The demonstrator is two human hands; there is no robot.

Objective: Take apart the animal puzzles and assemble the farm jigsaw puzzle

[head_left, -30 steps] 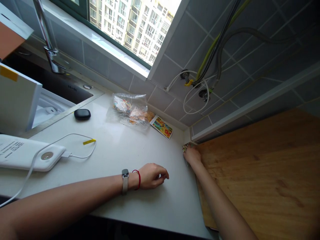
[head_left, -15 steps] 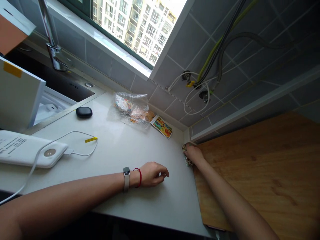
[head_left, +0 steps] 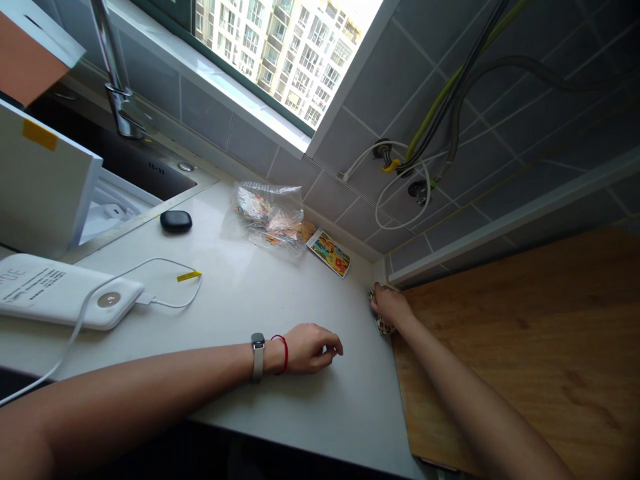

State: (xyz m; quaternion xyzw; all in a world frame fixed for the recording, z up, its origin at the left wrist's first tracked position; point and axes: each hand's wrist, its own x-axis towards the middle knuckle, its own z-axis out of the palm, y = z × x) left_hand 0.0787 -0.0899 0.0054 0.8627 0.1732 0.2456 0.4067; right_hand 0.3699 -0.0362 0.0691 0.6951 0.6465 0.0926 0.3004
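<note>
My left hand [head_left: 313, 348] rests on the white counter [head_left: 280, 413], its fingers loosely curled with a gap between thumb and fingers and nothing in it. A watch and a red string are on that wrist. At the counter's right end, my right hand [head_left: 391, 308] lies over a small patterned item [head_left: 384, 327], its fingers closed around the upper part; most of the item is hidden. A colourful card [head_left: 329, 252] lies flat near the wall. Beside it is a clear plastic bag [head_left: 270, 217] with colourful pieces inside.
A wooden board [head_left: 510, 347] fills the right side. A white power bank [head_left: 65, 291] with a cable, a black oval case [head_left: 176, 221] and a sink [head_left: 145, 170] holding a white box [head_left: 45, 180] are at left. Cables [head_left: 445, 107] hang from the tiled wall.
The whole view has shifted slightly, so things appear a little further right. My right hand has moved slightly over the patterned item; my left hand keeps its pose on the counter.
</note>
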